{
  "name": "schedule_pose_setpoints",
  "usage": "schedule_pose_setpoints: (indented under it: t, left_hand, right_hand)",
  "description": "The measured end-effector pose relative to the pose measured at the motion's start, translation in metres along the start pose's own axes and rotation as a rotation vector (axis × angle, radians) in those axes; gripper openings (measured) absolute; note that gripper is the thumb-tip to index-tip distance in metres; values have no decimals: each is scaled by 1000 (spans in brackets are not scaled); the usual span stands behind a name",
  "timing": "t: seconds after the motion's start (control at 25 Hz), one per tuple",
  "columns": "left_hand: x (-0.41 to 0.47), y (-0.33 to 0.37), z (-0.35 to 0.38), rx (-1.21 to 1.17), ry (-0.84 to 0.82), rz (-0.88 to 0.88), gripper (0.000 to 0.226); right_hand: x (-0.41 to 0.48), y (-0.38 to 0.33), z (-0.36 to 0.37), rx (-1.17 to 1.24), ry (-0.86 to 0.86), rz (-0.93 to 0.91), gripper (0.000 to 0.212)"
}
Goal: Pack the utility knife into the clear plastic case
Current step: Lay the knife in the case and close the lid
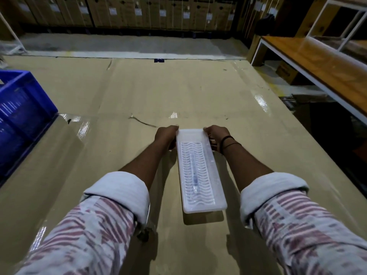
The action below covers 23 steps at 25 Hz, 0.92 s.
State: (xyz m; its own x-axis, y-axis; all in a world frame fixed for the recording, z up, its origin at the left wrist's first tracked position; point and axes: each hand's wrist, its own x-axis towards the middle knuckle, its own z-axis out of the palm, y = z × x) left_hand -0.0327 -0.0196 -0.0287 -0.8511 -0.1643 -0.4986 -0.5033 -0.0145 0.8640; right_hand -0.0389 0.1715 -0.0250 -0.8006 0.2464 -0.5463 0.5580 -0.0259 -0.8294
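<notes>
Utility knife (pixel 193 176) is seen lying lengthwise inside the clear plastic case (pixel 200 171), under its wavy ribbed lid. The case is gripped at its far end from both sides: the left hand (pixel 165 135) is closed on the left edge, the right hand (pixel 217 136) on the right. It is held just above the cardboard-covered table (pixel 139 92), towards the near edge, with a shadow cast below.

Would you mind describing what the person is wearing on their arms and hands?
Both hands, the left hand and the right hand, are bare, with no gloves. Each arm wears a white sleeve patterned with reddish-pink stripes, rolled up below the elbow into a plain pale cuff. Thin dark bands circle the right wrist.
</notes>
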Motion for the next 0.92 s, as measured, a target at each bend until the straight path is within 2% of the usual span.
schedule_pose_setpoints:
  t: [0.08, 0.12, 0.32, 0.44, 0.52, 0.6, 0.68, 0.76, 0.92]
  left_hand:
    - [10, -3, 1, 21, -4, 3, 32]
    - [15, -4, 1, 30, -9, 4, 34]
    - [24, -6, 3, 56, -41, -19, 33]
    - [23, -8, 8, 20, -52, -13, 27]
    - [23, -9, 7, 52, -6, 19, 33]
    - [19, -10, 4, 132, 58, 61, 40]
    - [1, -16, 2, 178, 104, 117, 47]
    - [-23, -32, -2, 223, 91, 165, 46]
    - [-75, -71, -17, 170, 17, 172, 49]
  right_hand:
    - [12, 1, 2, -16, 15, 3, 42]
    - [16, 1, 3, -33, 10, 7, 40]
    - [21, 0, 4, -28, -22, 7, 12]
    - [25, 1, 3, -86, 0, -16, 19]
    - [19, 2, 3, -116, 21, -47, 24]
    - [1, 2, 1, -142, 65, -118, 28]
    - [-19, 10, -3, -296, 90, -243, 30]
    - [-43, 27, -11, -365, 115, -343, 29]
    - [-92, 65, -31, -338, 106, -365, 18]
